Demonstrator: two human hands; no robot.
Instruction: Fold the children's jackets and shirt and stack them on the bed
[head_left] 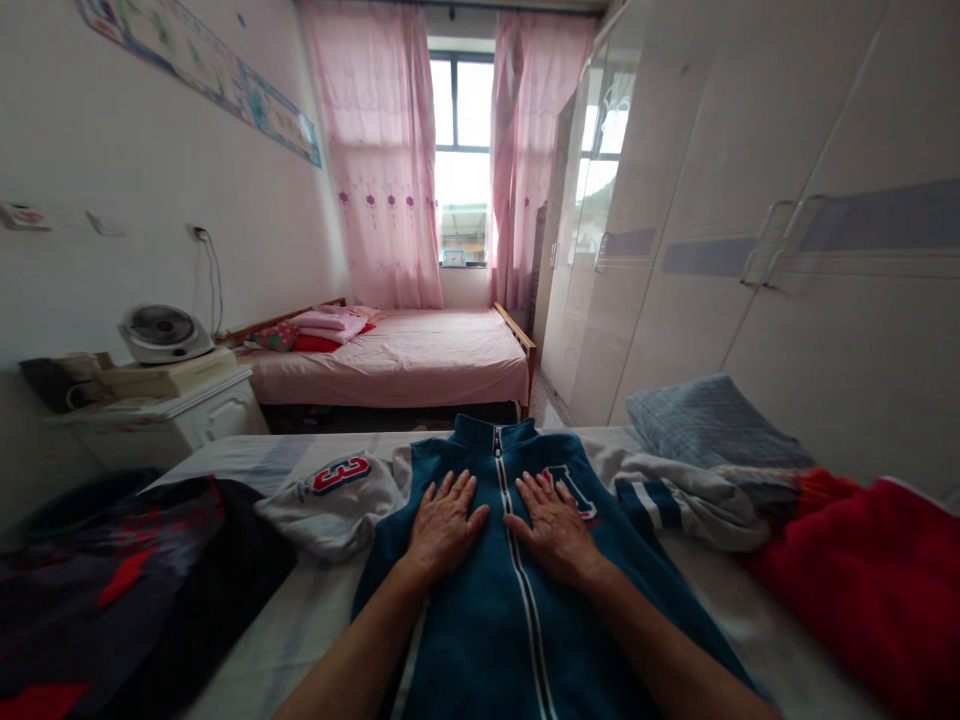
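A teal zip-up jacket [480, 620] lies front side up, its collar pointing away from me and its zipper closed up to near the collar. The grey left-hand sleeve [337, 500] bears a red and navy "3"; the other grey sleeve [697, 500], with navy and white stripes, stretches out to the right. My left hand [446, 525] rests flat on the chest, left of the zipper, fingers spread. On the zipper's other side my right hand [551, 525] also lies flat and open, beside a letter patch [574, 490] that it partly covers.
Beneath the jacket is a pale striped sheet [270, 460]. Dark clothing [150, 600] lies on the left; a red garment [877, 580] and a grey-blue folded cloth [712, 425] lie on the right. Beyond stand a pink bed [420, 350], a cabinet [217, 415] with a fan [165, 332], and white wardrobes [697, 330].
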